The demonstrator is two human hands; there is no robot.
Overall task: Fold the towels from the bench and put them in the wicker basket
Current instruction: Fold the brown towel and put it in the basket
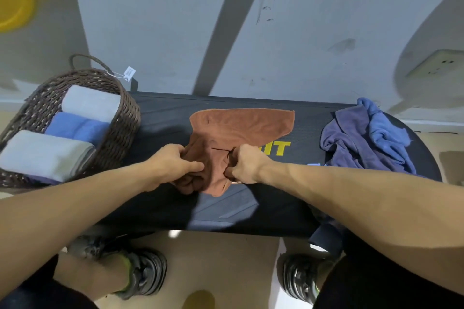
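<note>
Both hands are down on the brown towel (236, 130) in the middle of the black bench (251, 211). The left hand (175, 160) pinches the bunched near edge, fingers curled into the cloth; the right hand (244, 164) grips a fold just beside it, thumb tucked under. The far half lies flat, its far edge running close to the far rim of the bench; the near half is rumpled between the fists.

Here's the risk: both grips sit close together in the crumpled part, so a pull from there may drag the flat half askew and give a lopsided fold. A layer could also slip from the pinch, since the cloth looks soft and loose.

On the left, the wicker basket (120, 133) holds two grey rolls and a blue one, already fairly full, so a bulky fold may not seat well. On the right, the pile of blue and purple towels (364, 138) waits near the bench's rounded end, where a sweeping arm might knock it off.
</note>
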